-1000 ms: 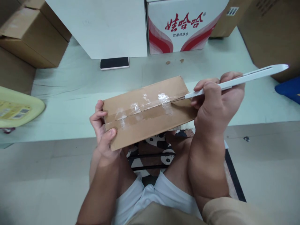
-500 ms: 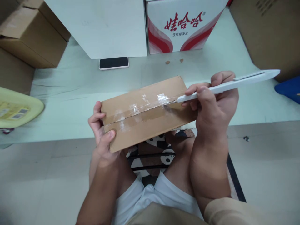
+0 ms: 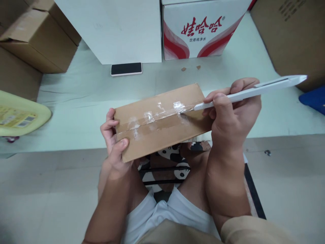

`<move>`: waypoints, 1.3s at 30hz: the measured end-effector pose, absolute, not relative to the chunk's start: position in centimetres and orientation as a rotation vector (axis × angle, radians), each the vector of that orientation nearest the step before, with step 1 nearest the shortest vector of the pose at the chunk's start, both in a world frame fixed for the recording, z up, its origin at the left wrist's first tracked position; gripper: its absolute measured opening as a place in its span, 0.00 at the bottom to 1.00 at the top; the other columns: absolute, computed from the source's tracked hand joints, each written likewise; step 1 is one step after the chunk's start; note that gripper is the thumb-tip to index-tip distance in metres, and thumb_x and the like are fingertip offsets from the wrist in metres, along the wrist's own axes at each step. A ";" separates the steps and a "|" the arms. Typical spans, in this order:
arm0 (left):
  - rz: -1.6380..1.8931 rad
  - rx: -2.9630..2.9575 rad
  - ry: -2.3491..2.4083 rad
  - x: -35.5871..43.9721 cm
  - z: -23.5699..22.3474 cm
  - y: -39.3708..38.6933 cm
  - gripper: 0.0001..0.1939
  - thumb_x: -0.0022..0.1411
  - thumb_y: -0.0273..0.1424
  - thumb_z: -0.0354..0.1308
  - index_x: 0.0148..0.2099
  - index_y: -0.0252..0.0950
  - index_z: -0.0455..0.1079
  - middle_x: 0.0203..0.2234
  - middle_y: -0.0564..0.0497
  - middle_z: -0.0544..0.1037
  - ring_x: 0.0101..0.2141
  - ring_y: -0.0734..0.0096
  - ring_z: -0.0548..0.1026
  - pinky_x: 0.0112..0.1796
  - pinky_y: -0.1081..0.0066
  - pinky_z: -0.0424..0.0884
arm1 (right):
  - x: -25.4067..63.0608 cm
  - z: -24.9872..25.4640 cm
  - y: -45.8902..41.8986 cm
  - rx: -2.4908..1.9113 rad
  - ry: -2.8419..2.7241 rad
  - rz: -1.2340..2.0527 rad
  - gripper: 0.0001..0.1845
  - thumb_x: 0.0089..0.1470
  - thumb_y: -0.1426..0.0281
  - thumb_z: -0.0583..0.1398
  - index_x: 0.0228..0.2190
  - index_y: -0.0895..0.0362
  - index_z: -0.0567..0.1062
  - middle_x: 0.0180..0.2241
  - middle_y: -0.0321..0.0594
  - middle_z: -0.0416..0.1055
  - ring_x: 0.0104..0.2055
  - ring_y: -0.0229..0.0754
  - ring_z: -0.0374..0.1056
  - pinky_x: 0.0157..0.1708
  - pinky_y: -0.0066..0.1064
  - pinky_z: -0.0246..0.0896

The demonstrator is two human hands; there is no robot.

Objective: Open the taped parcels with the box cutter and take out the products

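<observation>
A brown cardboard box (image 3: pixel 157 135) is held tilted above my lap, in front of the table edge. My left hand (image 3: pixel 115 140) grips its left end, thumb on the near face and fingers around the far side. Clear tape (image 3: pixel 149 117) runs along the seam across the face, with shiny wrinkled patches. My right hand (image 3: pixel 235 103) is closed around a white utility knife (image 3: pixel 243 96). The knife's tip meets the taped seam near the box's right end. How much blade is out, or how deep it sits, I cannot tell.
On the pale green table (image 3: pixel 83 91) lie a phone (image 3: pixel 126 69) and two cardboard scraps (image 3: pixel 198 67). Behind stand a white box (image 3: pixel 122 30) and a red-and-white carton (image 3: pixel 203 34). Brown cartons (image 3: pixel 48 44), a yellow bottle (image 3: pixel 22 115) and a blue object (image 3: pixel 313 100) flank the sides.
The view has shifted slightly, so most things appear a little further right. My left hand still grips the box, and the knife tip remains at the seam's right part.
</observation>
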State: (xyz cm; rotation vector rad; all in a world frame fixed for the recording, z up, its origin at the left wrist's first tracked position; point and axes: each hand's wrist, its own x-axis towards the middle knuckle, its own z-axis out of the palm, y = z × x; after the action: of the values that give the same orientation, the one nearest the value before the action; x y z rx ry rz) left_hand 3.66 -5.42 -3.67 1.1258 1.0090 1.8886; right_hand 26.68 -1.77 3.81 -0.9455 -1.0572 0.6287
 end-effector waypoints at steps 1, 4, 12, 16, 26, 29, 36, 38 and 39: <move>1.886 1.122 1.001 3.6 -3.7 -5.4 0.22 0.44 0.41 0.72 0.43 0.48 0.75 0.63 0.57 0.70 0.65 0.49 0.62 0.64 0.50 0.67 | 26.6 3.8 -1.8 -0.948 -1.061 0.616 0.13 0.55 0.71 0.61 0.33 0.49 0.59 0.24 0.22 0.74 0.16 0.29 0.60 0.17 0.25 0.61; 1.884 1.109 0.991 3.6 -3.7 -5.3 0.22 0.44 0.40 0.73 0.43 0.47 0.74 0.63 0.56 0.70 0.65 0.49 0.63 0.62 0.51 0.68 | 26.3 3.9 -1.8 -0.943 -1.078 0.595 0.15 0.56 0.70 0.61 0.34 0.49 0.58 0.24 0.21 0.73 0.18 0.31 0.63 0.18 0.26 0.62; 1.879 1.117 1.014 3.5 -3.8 -4.9 0.24 0.45 0.43 0.73 0.43 0.44 0.72 0.63 0.53 0.69 0.65 0.49 0.64 0.63 0.51 0.68 | 26.0 2.4 -1.3 -0.940 -1.050 0.501 0.14 0.59 0.67 0.61 0.40 0.48 0.59 0.30 0.26 0.68 0.31 0.34 0.75 0.31 0.31 0.73; 1.854 1.152 1.027 3.5 -3.8 -5.1 0.23 0.46 0.45 0.72 0.44 0.46 0.72 0.65 0.55 0.68 0.67 0.48 0.62 0.64 0.52 0.66 | 26.4 1.7 -0.9 -0.852 -1.081 0.504 0.13 0.61 0.66 0.60 0.42 0.48 0.59 0.33 0.28 0.67 0.34 0.35 0.77 0.32 0.31 0.71; 1.924 1.152 0.971 3.3 -4.6 -5.3 0.29 0.44 0.41 0.72 0.51 0.48 0.76 0.63 0.57 0.72 0.66 0.53 0.63 0.64 0.57 0.66 | 27.1 3.0 -1.8 -0.848 -0.911 0.583 0.12 0.54 0.71 0.58 0.35 0.49 0.57 0.23 0.22 0.71 0.16 0.31 0.59 0.15 0.26 0.52; 1.906 1.174 1.001 3.4 -4.5 -5.4 0.28 0.45 0.44 0.72 0.50 0.50 0.75 0.65 0.57 0.70 0.67 0.52 0.63 0.65 0.54 0.66 | 27.5 2.6 -2.1 -0.814 -0.974 0.628 0.14 0.57 0.68 0.60 0.36 0.49 0.58 0.25 0.24 0.71 0.17 0.32 0.61 0.17 0.26 0.55; 1.914 1.180 1.049 3.5 -4.6 -5.5 0.25 0.47 0.47 0.71 0.40 0.46 0.64 0.67 0.56 0.68 0.68 0.50 0.63 0.63 0.50 0.68 | 27.4 1.8 -1.3 -0.818 -0.814 0.501 0.11 0.63 0.66 0.57 0.38 0.48 0.56 0.30 0.27 0.70 0.23 0.32 0.65 0.24 0.26 0.62; 1.881 1.231 1.126 3.3 -4.8 -5.5 0.25 0.50 0.50 0.69 0.40 0.44 0.61 0.67 0.53 0.68 0.68 0.48 0.64 0.62 0.48 0.68 | 27.2 2.1 -1.1 -0.841 -0.745 0.461 0.10 0.61 0.69 0.56 0.39 0.48 0.56 0.31 0.29 0.70 0.26 0.34 0.67 0.27 0.27 0.64; 1.873 1.264 1.167 3.1 -4.8 -5.5 0.26 0.51 0.52 0.68 0.40 0.44 0.61 0.67 0.51 0.68 0.68 0.47 0.64 0.62 0.48 0.68 | 27.2 2.2 -1.0 -0.845 -0.723 0.454 0.11 0.60 0.70 0.56 0.40 0.48 0.56 0.32 0.29 0.70 0.28 0.34 0.68 0.28 0.28 0.65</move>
State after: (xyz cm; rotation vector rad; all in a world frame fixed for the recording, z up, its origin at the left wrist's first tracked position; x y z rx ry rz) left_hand 3.10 -5.49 -4.85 1.2638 1.1665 1.8728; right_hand 27.19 -1.04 2.24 -0.8452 -0.7233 0.4541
